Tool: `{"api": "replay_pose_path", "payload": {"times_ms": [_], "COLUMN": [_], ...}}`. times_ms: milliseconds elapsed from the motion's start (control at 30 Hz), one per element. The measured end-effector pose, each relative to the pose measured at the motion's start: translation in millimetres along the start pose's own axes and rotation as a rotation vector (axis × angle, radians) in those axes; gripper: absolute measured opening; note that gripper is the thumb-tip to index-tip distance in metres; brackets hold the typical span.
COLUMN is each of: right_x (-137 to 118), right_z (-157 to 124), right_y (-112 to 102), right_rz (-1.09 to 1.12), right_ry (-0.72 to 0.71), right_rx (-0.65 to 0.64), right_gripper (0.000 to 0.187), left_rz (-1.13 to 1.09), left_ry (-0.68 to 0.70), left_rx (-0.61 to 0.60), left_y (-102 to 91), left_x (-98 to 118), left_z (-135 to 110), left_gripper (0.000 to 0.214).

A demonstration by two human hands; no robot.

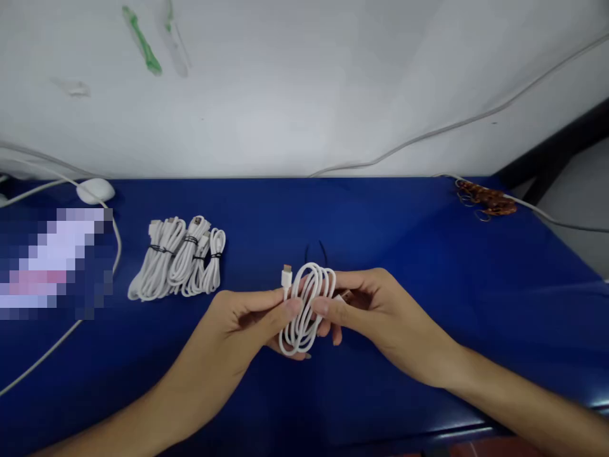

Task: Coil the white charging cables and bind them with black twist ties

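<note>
A coiled white cable is held between both hands over the blue table. My left hand pinches the coil's left side, thumb near the white plug that sticks up. My right hand pinches the right side with fingers closed. A thin black tie lies on the table just behind the coil. To the left lie three white cable bundles, each bound with a black tie.
A pile of brown rubber bands sits at the far right. A white oval device with a cord lies at the far left beside a blurred-out area. Cables run along the white wall. The table's front edge is close to my arms.
</note>
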State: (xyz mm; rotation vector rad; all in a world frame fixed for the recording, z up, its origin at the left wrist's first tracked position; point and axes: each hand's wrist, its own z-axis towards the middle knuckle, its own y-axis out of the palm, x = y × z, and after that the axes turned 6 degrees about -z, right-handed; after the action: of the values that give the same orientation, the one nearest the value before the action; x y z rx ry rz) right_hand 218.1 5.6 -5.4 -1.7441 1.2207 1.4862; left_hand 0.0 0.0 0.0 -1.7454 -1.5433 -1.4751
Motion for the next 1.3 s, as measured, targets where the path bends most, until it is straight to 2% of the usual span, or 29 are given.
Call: {"api": "replay_pose_path", "payload": {"times_ms": [233, 433, 600, 700, 900, 1000, 1167, 1300], "right_x": [0.4, 2.4, 2.9, 1.7, 1.7, 4.2, 6.3, 5.2], "right_z": [-1.5, -0.4, 1.2, 1.4, 0.9, 0.5, 0.5, -1.1], "right_y": [4.6, 6.7, 4.5, 3.0, 0.6, 0.2, -1.5, -4.7], "right_rz": [0.03, 0.037, 0.038, 0.052, 0.153, 0.235, 0.263, 0.202], "right_ry": [-0.005, -0.021, 0.004, 0.005, -0.031, -0.034, -0.043, -0.031], "right_rx": [-0.039, 0.051, 0.048, 0.038, 0.036, 0.037, 0.014, 0.028], "right_gripper": [0.031, 0.029, 0.033, 0.032, 0.022, 0.027, 0.031, 0.018], "left_rz": [0.079, 0.325, 0.467, 0.419, 0.28, 0.232, 0.095, 0.001], "left_ry": [0.018, 0.083, 0.124, 0.092, 0.118, 0.12, 0.108, 0.081], "left_rx": [-0.006, -0.049, -0.018, 0.002, 0.095, 0.126, 0.092, 0.021], "left_y": [0.1, 3.0, 7.0, 5.3, -1.0, -1.4, -2.1, -2.5], "left_x": [-0.1, 2.8, 6.6, 5.8, 1.6, 4.5, 8.8, 7.3], "left_z": [-4.1, -11.3, -13.5, -12.6, -4.8, -0.5, 2.6, 3.4], "left_gripper": [0.02, 0.034, 0.041, 0.039, 0.034, 0.036, 0.033, 0.029]}}
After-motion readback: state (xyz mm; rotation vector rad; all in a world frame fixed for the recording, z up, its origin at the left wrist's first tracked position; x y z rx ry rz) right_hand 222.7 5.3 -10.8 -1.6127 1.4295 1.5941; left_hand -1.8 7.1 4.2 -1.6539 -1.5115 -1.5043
